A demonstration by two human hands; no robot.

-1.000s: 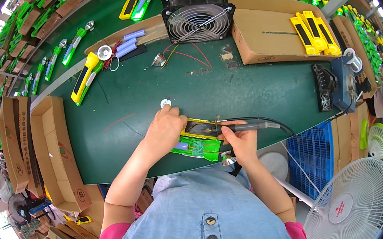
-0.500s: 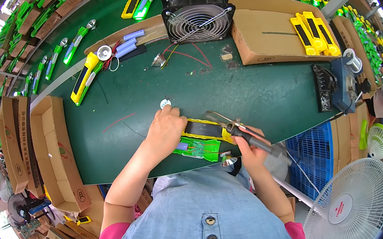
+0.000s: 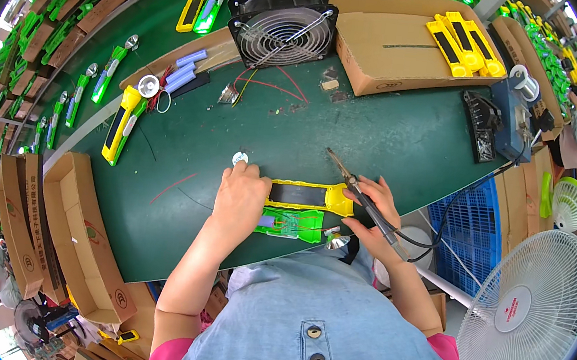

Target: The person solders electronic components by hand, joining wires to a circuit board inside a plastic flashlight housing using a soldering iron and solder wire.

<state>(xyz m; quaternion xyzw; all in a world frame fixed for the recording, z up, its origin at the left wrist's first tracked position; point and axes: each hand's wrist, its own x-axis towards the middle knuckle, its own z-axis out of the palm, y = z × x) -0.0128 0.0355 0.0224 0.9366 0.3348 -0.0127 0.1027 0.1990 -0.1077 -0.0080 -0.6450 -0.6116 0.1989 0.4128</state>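
Fingers bent and close together, my left hand [image 3: 243, 192] covers the left ends of a yellow lamp casing [image 3: 297, 194] and an open green casing [image 3: 308, 226]. Whatever lies beneath those fingers is hidden. A white round disc [image 3: 240, 157] touches or nearly touches their tips. In my right hand [image 3: 379, 208] is a soldering iron [image 3: 373, 213], its tip pointing up and left above the green tabletop. The green casing holds thin wires and a purple cell [image 3: 267, 221]. A small silver reflector [image 3: 337, 242] sits at its right end.
Ahead stands a black fan [image 3: 284, 34], with a cardboard tray [image 3: 379, 73] of yellow casings to its right. A blue soldering station [image 3: 512, 109] and solder spool [image 3: 524, 84] are at the right edge. Purple cells [image 3: 183, 72] and another lamp [image 3: 123, 122] lie left.
My right hand has turned the soldering iron so it slants more steeply, and its fingers have spread somewhat. The cable now loops to the right. My left hand stays over the casings.
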